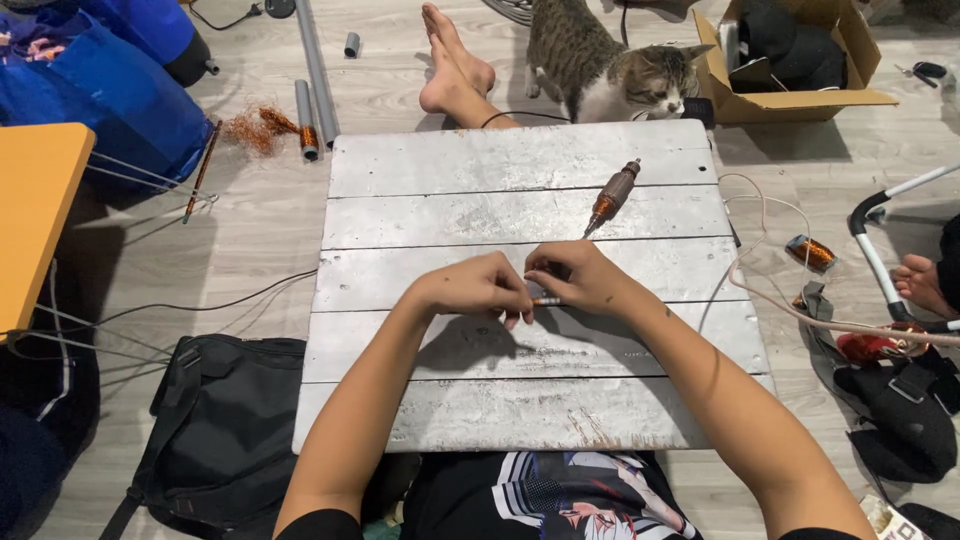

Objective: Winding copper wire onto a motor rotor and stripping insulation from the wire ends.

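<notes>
Both hands meet at the middle of the grey board [520,390]: the left hand [478,288] and right hand [578,276] pinch a small metal piece [547,301] between closed fingertips, low over the planks, likely for steadiness. A motor rotor [612,196] lies at one o'clock, a cat [600,70] at twelve, a cardboard box [800,95] at two, a black bag [225,420] at eight on the wooden floor [250,240].

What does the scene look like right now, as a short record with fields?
surface: grey plank board lying on the floor
left hand: closed on one end of a small cylindrical piece
right hand: pinching the same piece, touching the left hand
on board: motor armature with copper winding, beyond the hands, untouched
beyond board: tabby cat, another person's bare feet
right of board: copper coil
left of board: black bag
</notes>
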